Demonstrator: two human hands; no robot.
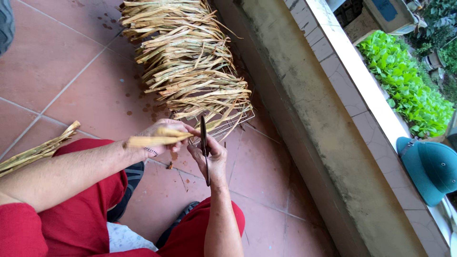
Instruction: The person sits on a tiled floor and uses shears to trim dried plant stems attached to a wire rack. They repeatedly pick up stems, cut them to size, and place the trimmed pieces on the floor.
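Here, from the head camera, we see our left hand (164,135) pinching a short pale-yellow dried plant strip (157,139), fingers closed round it near its right end, so that it lies almost level across the knuckles, above the red-trousered knees. Our right hand (209,157) is wrapped round the handle of a thin dark knife (204,147), the blade standing upright with its tip just at the strip's end, touching or nearly so; we cannot tell which.

We judge the strip light, dry and fairly stiff, likely to split along its grain and to snap if bent sharply, so it is best held close to the worked end, as now, with a firm pinch.

Both forearms reach forward from the lap, the left coming in from the left with its wrist turned inward, the right rising straight up the picture, thumb along the handle.

Just beyond the hands a heap of similar dried strips (190,62) rests on a wire rack (240,124) on the terracotta tiled floor (57,71). A smaller bundle of strips (38,151) lies at the left. A green helmet (431,166) sits on the ledge (362,85) at right.
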